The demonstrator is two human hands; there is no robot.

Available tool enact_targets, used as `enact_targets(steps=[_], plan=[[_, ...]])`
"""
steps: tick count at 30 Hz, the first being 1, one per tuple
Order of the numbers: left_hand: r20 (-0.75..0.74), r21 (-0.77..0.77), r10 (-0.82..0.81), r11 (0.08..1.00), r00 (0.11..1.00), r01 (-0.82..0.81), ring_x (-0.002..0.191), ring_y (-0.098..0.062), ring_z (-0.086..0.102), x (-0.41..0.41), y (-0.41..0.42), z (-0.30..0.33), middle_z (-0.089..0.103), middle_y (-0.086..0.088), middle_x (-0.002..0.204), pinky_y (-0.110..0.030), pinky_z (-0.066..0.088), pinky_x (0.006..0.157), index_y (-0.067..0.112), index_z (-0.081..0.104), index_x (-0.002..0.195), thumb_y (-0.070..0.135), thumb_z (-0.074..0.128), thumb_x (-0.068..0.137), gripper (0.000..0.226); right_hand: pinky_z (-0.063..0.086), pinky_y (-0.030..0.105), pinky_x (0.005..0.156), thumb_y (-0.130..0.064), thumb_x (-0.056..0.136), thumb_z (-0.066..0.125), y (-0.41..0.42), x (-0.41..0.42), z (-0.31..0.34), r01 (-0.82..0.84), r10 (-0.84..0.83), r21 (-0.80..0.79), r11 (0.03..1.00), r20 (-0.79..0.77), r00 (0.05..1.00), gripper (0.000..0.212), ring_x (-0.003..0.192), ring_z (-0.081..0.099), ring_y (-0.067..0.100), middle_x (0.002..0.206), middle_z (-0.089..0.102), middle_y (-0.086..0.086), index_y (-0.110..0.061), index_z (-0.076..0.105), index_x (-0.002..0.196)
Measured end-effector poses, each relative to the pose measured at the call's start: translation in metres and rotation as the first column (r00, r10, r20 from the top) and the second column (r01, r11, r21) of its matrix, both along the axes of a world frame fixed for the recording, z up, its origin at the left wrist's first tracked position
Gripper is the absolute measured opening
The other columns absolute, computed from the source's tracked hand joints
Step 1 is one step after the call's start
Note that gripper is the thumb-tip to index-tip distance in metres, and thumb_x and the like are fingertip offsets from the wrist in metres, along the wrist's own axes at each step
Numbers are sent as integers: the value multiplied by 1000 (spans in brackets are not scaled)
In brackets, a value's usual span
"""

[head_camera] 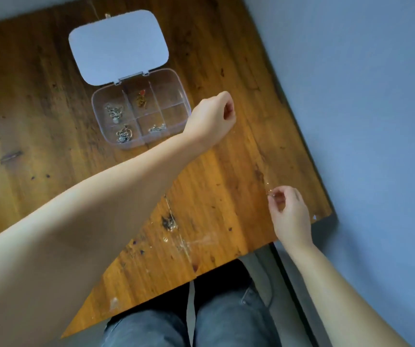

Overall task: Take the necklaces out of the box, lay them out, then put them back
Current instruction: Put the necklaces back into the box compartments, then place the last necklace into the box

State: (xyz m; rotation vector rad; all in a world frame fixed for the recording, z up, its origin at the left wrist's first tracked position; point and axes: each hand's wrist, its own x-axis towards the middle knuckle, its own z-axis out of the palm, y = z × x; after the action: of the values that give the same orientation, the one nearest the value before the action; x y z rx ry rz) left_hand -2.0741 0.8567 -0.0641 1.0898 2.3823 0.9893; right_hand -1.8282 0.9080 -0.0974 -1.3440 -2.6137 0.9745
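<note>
A clear plastic box (96, 106) with six compartments lies open on the wooden table, its white lid (118, 46) folded back. Silver necklaces lie in the left compartments (113, 113) (124, 135) and the near middle one (157, 127). A gold necklace with a red pendant (141, 98) lies in the far middle one. Both right compartments look empty. My left hand (214, 113) is closed just right of the box. My right hand (289, 211) pinches a very thin, faintly glinting necklace (268, 190) near the table's right edge; the chain seems to stretch between both hands.
The wooden table (51, 108) has a stained, scratched top. Its right edge (301, 146) runs along a blue-grey floor, and its near corner sits over my lap in grey jeans (226, 321). My left forearm crosses the table's middle.
</note>
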Motion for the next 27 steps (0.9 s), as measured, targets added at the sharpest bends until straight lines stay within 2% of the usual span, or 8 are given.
enact_targets(steps=[2, 5, 9, 14, 18, 23, 25, 27], plan=[[7, -28, -4, 1000, 1000, 4, 78, -15, 58, 3, 32, -5, 63, -6, 90, -17, 47, 60, 10, 57, 93, 10, 54, 90, 4, 46, 24, 66, -15, 90, 58, 14, 3, -6, 14, -15, 22, 1000, 30, 999, 8, 86, 58, 16, 97, 55, -3, -12, 59, 97], [-4, -90, -19, 996, 1000, 18, 75, -15, 59, 6, 63, -17, 62, -6, 87, -16, 43, 57, 12, 56, 90, 9, 53, 90, 4, 27, 12, 56, -21, 90, 57, 24, 6, -17, 21, -26, 45, 999, 132, 991, 5, 84, 53, 11, 94, 52, -7, -19, 60, 94], [-39, -207, -39, 978, 998, 30, 73, -19, 59, 2, 77, -38, 61, -8, 85, -23, 47, 59, 12, 56, 89, 11, 51, 92, 6, 14, 10, 57, -26, 89, 59, 28, 9, -25, -32, 18, 59, 998, 225, 974, 7, 80, 47, 6, 96, 56, -4, -21, 60, 95], [-37, -276, -57, 960, 998, 44, 78, -19, 56, -9, 73, -49, 58, -5, 92, -22, 40, 58, 13, 56, 102, 13, 54, 91, 11, 39, 12, 62, -34, 89, 59, 43, -4, -16, -39, 44, -47, 998, 116, 992, 20, 85, 54, 8, 98, 51, -9, -19, 59, 102], [-44, -172, -72, 983, 996, 64, 83, -18, 58, -26, 43, -30, 61, -6, 101, -28, 51, 64, 14, 54, 111, 18, 53, 92, 20, 39, 9, 66, -27, 93, 52, 65, -68, 0, -47, 46, -59, 997, -15, 999, 17, 89, 56, 10, 102, 55, -3, -17, 59, 105], [-153, 10, 285, 958, 946, -287, 81, -18, 54, -86, -54, -2, 63, -4, 97, -25, 45, 64, 14, 57, 98, 16, 51, 91, 9, 37, 8, 66, -24, 96, 48, 68, -204, 9, -208, 192, -134, 969, -123, 974, 17, 92, 56, 8, 106, 63, -2, -19, 61, 106], [-138, 28, 498, 866, 856, -499, 79, -14, 51, -114, -94, 0, 63, -4, 97, -13, 38, 62, 13, 57, 98, 16, 51, 91, 10, 42, 10, 66, -23, 97, 45, 60, -258, 9, -239, 208, -203, 950, -163, 964, 20, 96, 61, 12, 110, 65, 0, -19, 60, 110], [-69, 17, 679, 734, 731, -679, 83, -13, 52, -138, -126, -2, 61, -6, 102, -7, 33, 63, 10, 56, 104, 18, 51, 92, 15, 53, 26, 81, -22, 98, 41, 50, -308, 8, -244, 194, -303, 921, -187, 963, 28, 108, 60, 18, 122, 62, 3, -19, 55, 121]])
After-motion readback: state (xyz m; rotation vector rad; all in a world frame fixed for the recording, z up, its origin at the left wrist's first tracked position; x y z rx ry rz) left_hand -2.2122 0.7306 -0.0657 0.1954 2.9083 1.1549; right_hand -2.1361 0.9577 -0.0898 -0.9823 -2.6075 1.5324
